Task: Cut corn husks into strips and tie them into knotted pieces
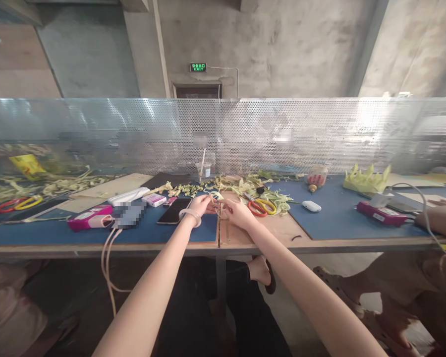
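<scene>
My left hand, with a pale bangle at the wrist, is closed near the table's front middle. Close on its right, my right hand is closed too, thumb and fingers pinched together. A thin pale strip seems to pass between the fingertips, too small to make out. Scissors with red and yellow handles lie just right of my right hand. Behind both hands spread green leafy strips and small green knotted pieces. A black phone lies beside my left hand.
On the left are a magenta box, cables and more scissors. On the right stand a jar, a white case and another magenta box. Another person's arm rests at far right. A perforated metal screen runs behind.
</scene>
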### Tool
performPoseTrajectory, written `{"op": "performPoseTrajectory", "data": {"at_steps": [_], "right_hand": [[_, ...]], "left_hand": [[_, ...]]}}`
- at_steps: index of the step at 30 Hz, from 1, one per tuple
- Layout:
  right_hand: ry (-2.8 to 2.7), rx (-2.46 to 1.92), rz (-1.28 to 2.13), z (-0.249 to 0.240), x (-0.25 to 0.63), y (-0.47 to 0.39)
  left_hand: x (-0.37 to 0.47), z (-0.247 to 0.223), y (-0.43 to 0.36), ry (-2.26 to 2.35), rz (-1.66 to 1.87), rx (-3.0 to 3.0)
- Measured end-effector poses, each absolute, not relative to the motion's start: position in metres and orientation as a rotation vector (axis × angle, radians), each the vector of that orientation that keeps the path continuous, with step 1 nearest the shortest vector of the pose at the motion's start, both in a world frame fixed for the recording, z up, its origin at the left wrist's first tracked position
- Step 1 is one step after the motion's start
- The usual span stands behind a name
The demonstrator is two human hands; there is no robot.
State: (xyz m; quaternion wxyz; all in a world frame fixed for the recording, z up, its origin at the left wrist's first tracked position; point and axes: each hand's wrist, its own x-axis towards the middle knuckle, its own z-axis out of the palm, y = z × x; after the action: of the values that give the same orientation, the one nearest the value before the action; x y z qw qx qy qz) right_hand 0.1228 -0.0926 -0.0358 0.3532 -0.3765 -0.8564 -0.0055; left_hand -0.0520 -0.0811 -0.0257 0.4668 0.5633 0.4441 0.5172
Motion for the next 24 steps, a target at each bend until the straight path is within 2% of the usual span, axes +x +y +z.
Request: {"op": "performPoseTrajectory", "data": {"at_steps": [4,11,20,24], "right_hand": [[-2.236,-1.101,-0.060,-0.035,0.123,-0.093],[-2.316,-1.077,-0.231,-0.040,0.123,-0.085],[-2.067,-1.455,-0.432,-0.045,0.129,-0.080],[-2.089,-1.221,-0.535,-0.035,0.125,-0.090]], "left_hand": [[-0.052,-0.025,-0.082,1.090,1.258,1.379],[-0.052,-0.024,-0.080,1.106,1.277,1.292],[-0.052,-0.024,-0.084,1.098,1.343,1.194],[-0.052,-0.024,-0.084,1.099,1.343,1.145]]}}
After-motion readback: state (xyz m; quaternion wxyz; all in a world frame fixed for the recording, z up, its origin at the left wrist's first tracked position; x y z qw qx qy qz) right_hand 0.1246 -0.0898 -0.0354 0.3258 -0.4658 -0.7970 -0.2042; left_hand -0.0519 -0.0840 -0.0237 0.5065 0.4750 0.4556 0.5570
